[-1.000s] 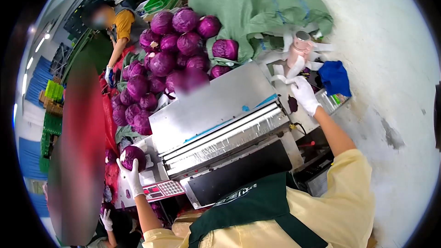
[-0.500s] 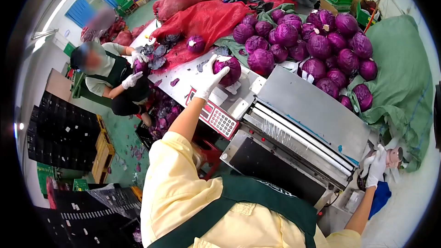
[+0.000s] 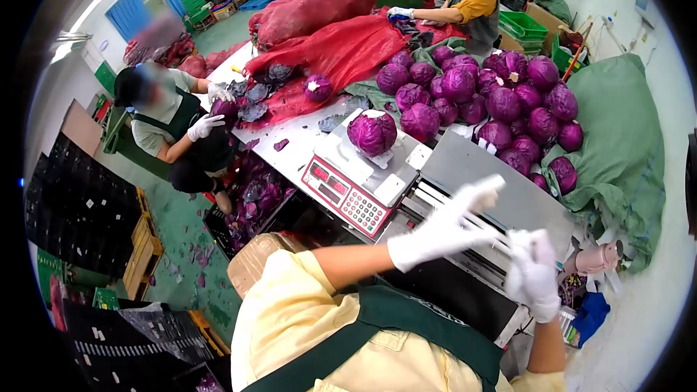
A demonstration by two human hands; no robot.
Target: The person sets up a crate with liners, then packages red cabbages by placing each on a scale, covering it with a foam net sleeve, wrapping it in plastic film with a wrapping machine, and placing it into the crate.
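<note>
A red cabbage sits on the platform of the weighing scale, whose red display is lit. My left hand, in a white glove, is over the wrapping machine, its thumb and fingers stretched out and apart. My gloved right hand is just right of it, fingers curled together near the machine's right end. Whatever those fingers hold, if anything, is too blurred to make out. Beyond the right hand lies a pinkish roll.
Many red cabbages are heaped behind the machine beside a green cloth. Red mesh sacks lie across the table. A co-worker at the left handles a cabbage; another works at the back. A blue cloth hangs at right.
My left hand has let go of the cabbage, leaving it on the scale, and moved right over the machine. My right hand has come left from the pinkish roll. The view has shifted.
</note>
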